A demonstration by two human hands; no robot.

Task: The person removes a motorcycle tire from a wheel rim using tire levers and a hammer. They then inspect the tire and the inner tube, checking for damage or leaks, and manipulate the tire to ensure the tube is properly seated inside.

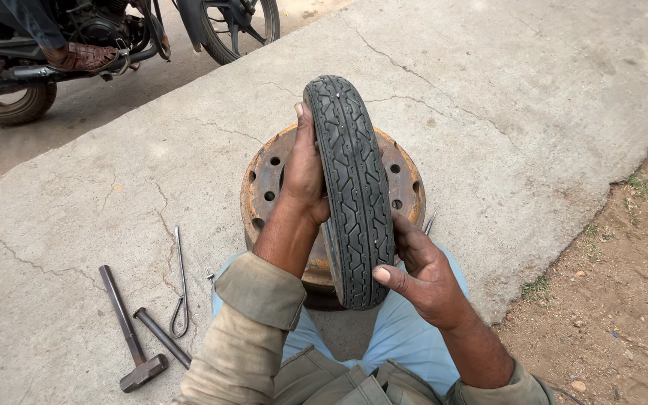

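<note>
Tyre (352,191) stands upright on edge over the rusty wheel drum (264,180), where I see my left hand (303,176) and right hand (423,274) clasping its sides to steady it.

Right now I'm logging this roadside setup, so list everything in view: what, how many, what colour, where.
Tyre: one, black, treaded, upright between both hands, centre.
Wheel drum: one, rusty orange with holes, on the concrete behind the tyre.
Hammer: one, dark metal, lower left on the concrete.
Metal bar: one, dark, beside the hammer head.
Bent wire tool: one, grey, right of the hammer.
Motorcycle: one, black, top left on the road, with another person's sandalled foot on its footrest.
Concrete slab: one, grey, cracked.
Dirt strip: brown, right edge.
Left hand: on the tyre's left side.
Right hand: grips the tyre's lower right.
</note>
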